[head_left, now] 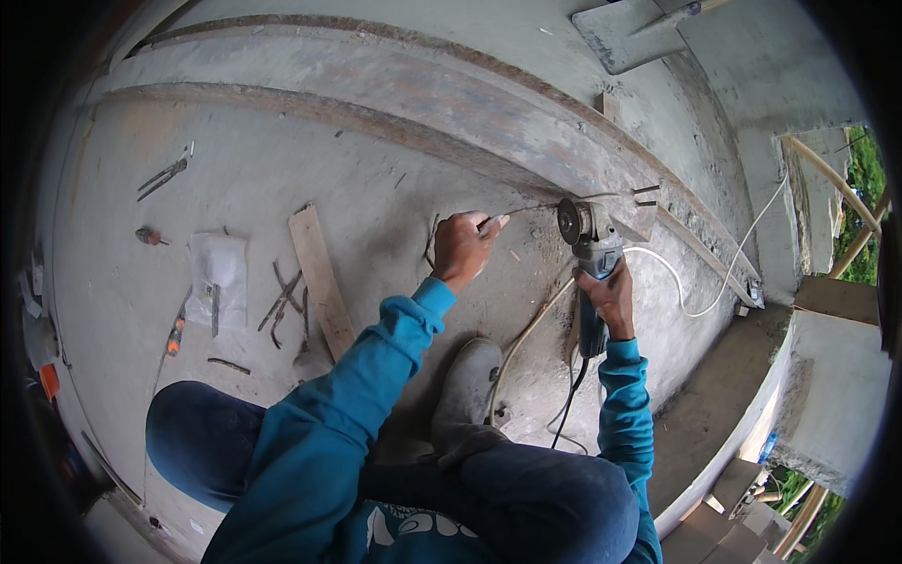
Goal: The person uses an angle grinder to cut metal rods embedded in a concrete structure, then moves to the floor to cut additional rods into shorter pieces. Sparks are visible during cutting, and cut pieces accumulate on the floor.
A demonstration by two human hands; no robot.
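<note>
In my right hand is an angle grinder, gripped round its body with the cutting disc facing left. My left hand is closed on one end of a thin metal rod. The rod runs rightward from my fingers to the disc; whether disc and rod touch cannot be made out. Two short bar ends stick out beyond the grinder head, beside a long raised concrete ledge. A black cord hangs from the grinder's rear end.
On the concrete floor at left lie pincers, an orange-handled screwdriver, a clear plastic bag, several short metal bars and a wooden board. A pale cable curves at right. A shovel rests at the far right.
</note>
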